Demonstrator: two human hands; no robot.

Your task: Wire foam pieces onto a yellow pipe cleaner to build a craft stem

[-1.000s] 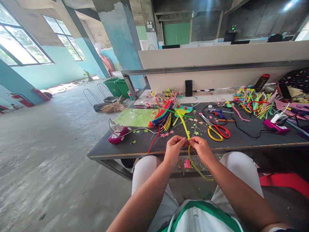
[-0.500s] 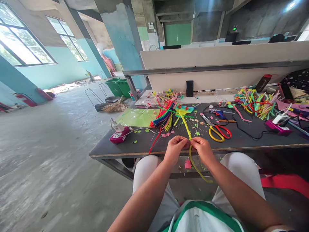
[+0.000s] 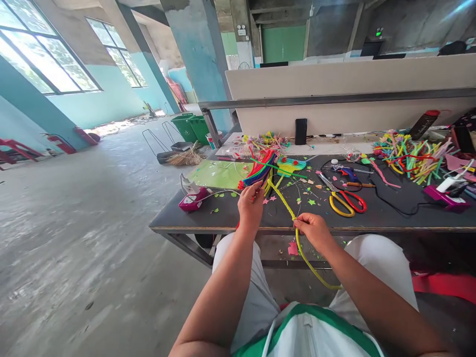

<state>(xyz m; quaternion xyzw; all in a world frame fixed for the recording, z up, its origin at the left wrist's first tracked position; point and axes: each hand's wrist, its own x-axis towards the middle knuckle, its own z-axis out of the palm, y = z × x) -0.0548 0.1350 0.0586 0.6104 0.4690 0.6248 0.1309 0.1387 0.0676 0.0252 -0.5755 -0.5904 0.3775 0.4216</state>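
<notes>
My right hand [image 3: 315, 230] pinches a long yellow pipe cleaner [image 3: 284, 202] between thumb and fingertips. Its thicker, twisted-looking upper part slants up over the table, while the thin tail curves down above my lap. Over the table's front, my left hand [image 3: 251, 206] is closed, with curled fingers at the lower end of a bundle of coloured pipe cleaners [image 3: 261, 168]. Whatever those fingers hold, if anything, is hidden. A bit of red shows beside the left wrist. Behind the bundle lies a yellow and teal piece [image 3: 292, 166] with red bits on it.
Scissors [image 3: 342, 198] with red and yellow handles lie right of my hands, near a blue glue gun [image 3: 348, 173]. A purple power socket [image 3: 193, 199] sits at left. More pipe-cleaner pieces [image 3: 412, 156] are heaped at right. A phone [image 3: 301, 131] leans at the back.
My left hand has let go of the yellow pipe cleaner and moved left and up to the coloured bundle. My right hand still holds the yellow one. The view has shifted slightly.
</notes>
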